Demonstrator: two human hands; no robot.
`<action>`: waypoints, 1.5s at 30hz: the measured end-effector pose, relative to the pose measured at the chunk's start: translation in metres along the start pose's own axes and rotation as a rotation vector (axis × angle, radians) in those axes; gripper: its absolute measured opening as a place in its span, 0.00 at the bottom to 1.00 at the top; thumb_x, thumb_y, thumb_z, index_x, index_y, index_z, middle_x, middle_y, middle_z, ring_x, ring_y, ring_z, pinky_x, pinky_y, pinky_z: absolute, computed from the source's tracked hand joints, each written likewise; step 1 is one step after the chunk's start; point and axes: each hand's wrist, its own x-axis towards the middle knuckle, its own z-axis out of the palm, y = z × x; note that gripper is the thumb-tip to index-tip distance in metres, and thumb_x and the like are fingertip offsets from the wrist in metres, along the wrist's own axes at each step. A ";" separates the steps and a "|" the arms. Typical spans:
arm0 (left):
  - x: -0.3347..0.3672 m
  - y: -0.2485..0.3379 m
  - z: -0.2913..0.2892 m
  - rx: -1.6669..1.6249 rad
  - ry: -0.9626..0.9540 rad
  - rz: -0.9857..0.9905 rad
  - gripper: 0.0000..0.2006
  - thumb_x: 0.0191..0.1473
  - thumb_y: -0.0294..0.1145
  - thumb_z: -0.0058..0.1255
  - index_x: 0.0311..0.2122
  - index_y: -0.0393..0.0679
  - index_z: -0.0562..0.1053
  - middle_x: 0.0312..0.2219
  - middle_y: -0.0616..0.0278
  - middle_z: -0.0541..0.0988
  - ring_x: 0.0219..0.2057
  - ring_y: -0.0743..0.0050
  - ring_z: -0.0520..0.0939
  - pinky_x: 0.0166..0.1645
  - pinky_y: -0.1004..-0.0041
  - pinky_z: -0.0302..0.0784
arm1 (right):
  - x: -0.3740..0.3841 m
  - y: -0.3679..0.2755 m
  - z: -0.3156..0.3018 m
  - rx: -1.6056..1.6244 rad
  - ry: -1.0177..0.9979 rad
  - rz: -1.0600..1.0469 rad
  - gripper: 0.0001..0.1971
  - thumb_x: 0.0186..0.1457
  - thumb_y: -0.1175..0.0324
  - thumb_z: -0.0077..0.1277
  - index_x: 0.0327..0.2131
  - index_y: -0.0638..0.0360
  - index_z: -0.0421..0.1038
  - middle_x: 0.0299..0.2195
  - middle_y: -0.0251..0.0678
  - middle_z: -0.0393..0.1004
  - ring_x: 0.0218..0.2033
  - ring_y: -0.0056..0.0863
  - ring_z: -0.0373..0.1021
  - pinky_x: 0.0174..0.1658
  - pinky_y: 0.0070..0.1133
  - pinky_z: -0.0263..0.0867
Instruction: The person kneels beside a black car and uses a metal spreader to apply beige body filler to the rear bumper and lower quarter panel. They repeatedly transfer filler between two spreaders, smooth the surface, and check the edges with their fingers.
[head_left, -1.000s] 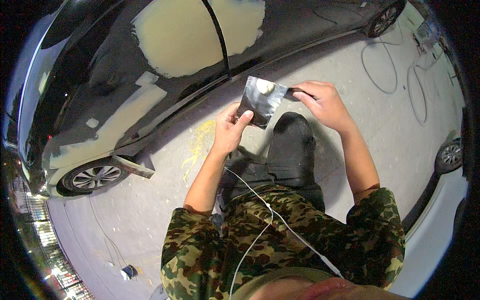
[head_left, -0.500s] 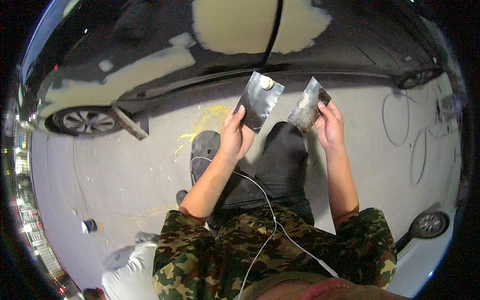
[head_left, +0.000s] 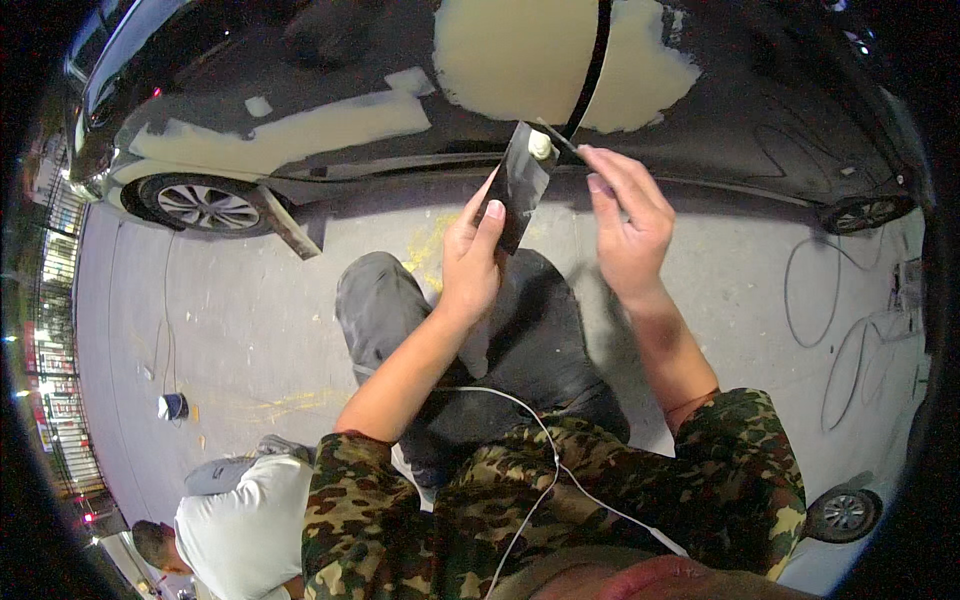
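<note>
My left hand [head_left: 472, 262] is closed around the lower part of a dark, shiny putty spreader plate [head_left: 515, 200], thumb on its face. A cream dollop of putty [head_left: 540, 146] sits near the plate's far end. In my right hand [head_left: 637, 225], thumb and fingers pinch a thin putty scraper [head_left: 557, 138], seen nearly edge-on. Its tip is beside the dollop; whether they touch I cannot tell. Beyond both hands stands a dark car [head_left: 330, 75], with a large beige filler patch [head_left: 515, 60] on its side panels and a long filler strip [head_left: 290, 135] toward the left wheel.
A flat board-like piece [head_left: 290, 225] stands out beside the car's wheel [head_left: 205, 205]. Thin hoses [head_left: 790, 300] loop over the floor at right. A small bucket [head_left: 172, 407] is at left. A person in a white shirt [head_left: 245, 525] is low at left. Another wheel [head_left: 845, 513] shows at lower right.
My right hand has moved up and leftward toward the plate, and its scraper has turned from face-on to nearly edge-on. The plate in my left hand has turned to look narrower.
</note>
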 end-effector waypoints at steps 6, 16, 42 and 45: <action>0.013 0.013 0.012 0.337 -0.168 0.044 0.24 0.70 0.33 0.42 0.66 0.29 0.61 0.60 0.55 0.71 0.61 0.72 0.69 0.66 0.72 0.60 | -0.004 0.013 0.010 0.048 -0.023 0.071 0.14 0.57 0.84 0.51 0.47 0.65 0.78 0.44 0.46 0.80 0.46 0.36 0.77 0.50 0.24 0.71; 0.084 0.021 0.011 0.036 -0.168 0.127 0.25 0.68 0.33 0.46 0.64 0.28 0.62 0.57 0.49 0.74 0.58 0.62 0.75 0.65 0.64 0.66 | -0.026 0.078 -0.035 0.284 0.023 0.594 0.12 0.63 0.76 0.50 0.48 0.70 0.75 0.43 0.41 0.80 0.44 0.27 0.76 0.51 0.22 0.70; 0.058 0.049 -0.021 -0.155 -0.098 -0.072 0.20 0.69 0.36 0.44 0.61 0.37 0.64 0.56 0.54 0.74 0.56 0.62 0.76 0.62 0.61 0.70 | -0.010 0.105 -0.061 0.350 0.332 0.563 0.14 0.66 0.74 0.48 0.52 0.71 0.73 0.45 0.36 0.78 0.46 0.20 0.71 0.53 0.22 0.67; 0.058 0.051 -0.023 -0.149 -0.087 -0.082 0.20 0.69 0.37 0.44 0.61 0.38 0.64 0.56 0.56 0.74 0.57 0.63 0.76 0.63 0.60 0.70 | -0.036 0.110 -0.059 0.476 0.392 0.793 0.15 0.66 0.74 0.49 0.52 0.71 0.72 0.46 0.35 0.77 0.47 0.21 0.71 0.55 0.22 0.65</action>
